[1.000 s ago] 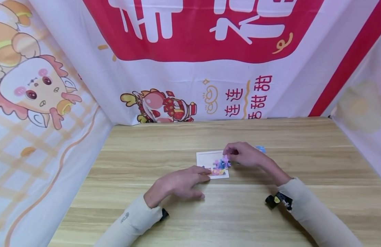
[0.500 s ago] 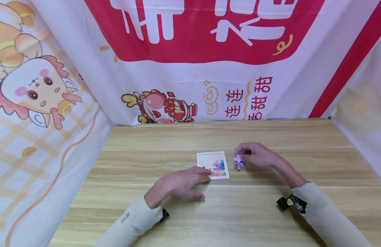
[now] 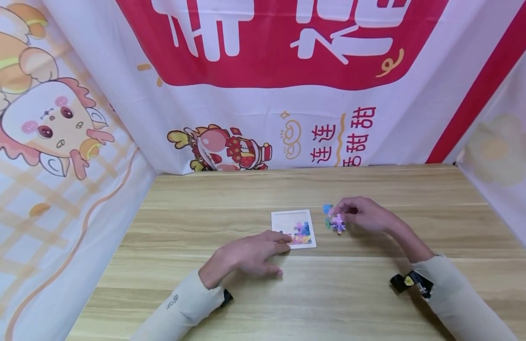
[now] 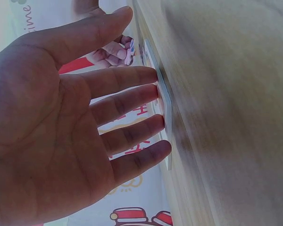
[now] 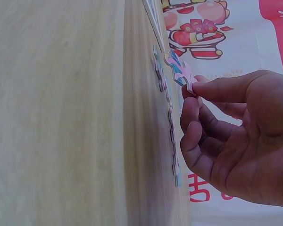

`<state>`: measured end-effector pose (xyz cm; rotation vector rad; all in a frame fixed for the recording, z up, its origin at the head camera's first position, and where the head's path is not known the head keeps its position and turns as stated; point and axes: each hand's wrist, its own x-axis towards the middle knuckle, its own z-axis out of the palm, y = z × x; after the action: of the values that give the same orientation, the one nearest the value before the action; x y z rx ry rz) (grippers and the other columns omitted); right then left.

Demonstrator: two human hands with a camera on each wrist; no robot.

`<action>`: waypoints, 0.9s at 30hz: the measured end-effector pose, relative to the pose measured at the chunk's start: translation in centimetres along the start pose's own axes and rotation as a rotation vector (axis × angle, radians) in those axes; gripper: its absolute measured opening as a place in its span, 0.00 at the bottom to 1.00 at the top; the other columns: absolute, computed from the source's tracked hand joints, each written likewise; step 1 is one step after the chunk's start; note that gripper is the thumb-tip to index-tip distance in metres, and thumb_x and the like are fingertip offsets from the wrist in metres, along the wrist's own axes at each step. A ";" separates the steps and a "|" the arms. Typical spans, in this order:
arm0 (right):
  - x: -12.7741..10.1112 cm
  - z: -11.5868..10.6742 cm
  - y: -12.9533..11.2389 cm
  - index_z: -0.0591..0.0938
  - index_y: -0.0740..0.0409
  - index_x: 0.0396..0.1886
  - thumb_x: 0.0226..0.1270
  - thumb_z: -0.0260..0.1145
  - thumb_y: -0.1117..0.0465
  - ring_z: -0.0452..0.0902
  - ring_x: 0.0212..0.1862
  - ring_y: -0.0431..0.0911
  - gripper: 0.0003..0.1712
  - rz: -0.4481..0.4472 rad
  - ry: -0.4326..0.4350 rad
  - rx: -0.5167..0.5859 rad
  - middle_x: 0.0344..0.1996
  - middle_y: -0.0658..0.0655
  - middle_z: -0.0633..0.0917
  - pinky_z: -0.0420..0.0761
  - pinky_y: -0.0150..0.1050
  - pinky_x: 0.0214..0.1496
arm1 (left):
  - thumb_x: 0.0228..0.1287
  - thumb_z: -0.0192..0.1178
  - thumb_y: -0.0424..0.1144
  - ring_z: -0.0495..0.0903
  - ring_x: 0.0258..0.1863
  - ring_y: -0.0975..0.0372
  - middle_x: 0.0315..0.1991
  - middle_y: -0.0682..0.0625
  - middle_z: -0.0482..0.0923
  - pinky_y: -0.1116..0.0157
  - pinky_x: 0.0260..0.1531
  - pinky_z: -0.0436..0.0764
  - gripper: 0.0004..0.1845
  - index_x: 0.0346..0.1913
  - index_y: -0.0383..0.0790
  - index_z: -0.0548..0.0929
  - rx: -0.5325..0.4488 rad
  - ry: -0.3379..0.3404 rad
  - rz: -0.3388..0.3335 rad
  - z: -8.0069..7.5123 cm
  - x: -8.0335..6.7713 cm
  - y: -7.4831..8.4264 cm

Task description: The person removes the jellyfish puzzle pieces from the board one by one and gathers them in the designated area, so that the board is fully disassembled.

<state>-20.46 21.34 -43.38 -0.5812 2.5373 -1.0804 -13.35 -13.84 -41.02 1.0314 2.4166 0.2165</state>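
A white puzzle board (image 3: 283,219) lies on the wooden table, with joined colourful pieces (image 3: 303,229) in its near right part. The straight fingertips of my left hand (image 3: 256,254) rest on its near left edge; in the left wrist view the fingers (image 4: 132,104) are spread along the board's rim (image 4: 168,110). Just right of the board, my right hand (image 3: 367,215) pinches a pink and purple jigsaw puzzle piece (image 5: 184,74) between thumb and fingertips, raised over the table. Loose puzzle pieces (image 3: 327,209) lie below and beside it, partly hidden by the hand.
In the right wrist view, several loose pieces (image 5: 171,125) lie in a row flat on the table (image 5: 75,117). A printed white and red cloth (image 3: 263,109) hangs at the table's back edge, and more cloth (image 3: 75,203) hangs on the left.
My right hand has moved right, away from the board, carrying the pinched puzzle piece to above the loose pieces. The left hand has stayed on the board.
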 end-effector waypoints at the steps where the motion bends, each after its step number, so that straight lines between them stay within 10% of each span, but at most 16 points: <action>1: 0.0 0.0 0.0 0.88 0.56 0.53 0.79 0.63 0.67 0.81 0.51 0.50 0.11 -0.001 0.002 -0.001 0.48 0.56 0.89 0.82 0.40 0.54 | 0.76 0.66 0.55 0.57 0.86 0.57 0.87 0.57 0.58 0.54 0.85 0.63 0.35 0.80 0.47 0.73 0.000 0.001 0.001 0.0 0.0 0.0; 27: -0.4 -1.3 1.4 0.88 0.57 0.51 0.79 0.64 0.67 0.81 0.51 0.49 0.10 0.045 0.016 -0.062 0.47 0.56 0.89 0.80 0.41 0.54 | 0.76 0.66 0.55 0.57 0.86 0.57 0.86 0.56 0.58 0.54 0.85 0.63 0.35 0.80 0.48 0.73 0.002 0.018 0.011 0.0 -0.1 0.0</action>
<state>-20.98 23.20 -43.51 -0.5312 2.5933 -0.9977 -13.29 -13.94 -41.01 1.0481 2.4287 0.2278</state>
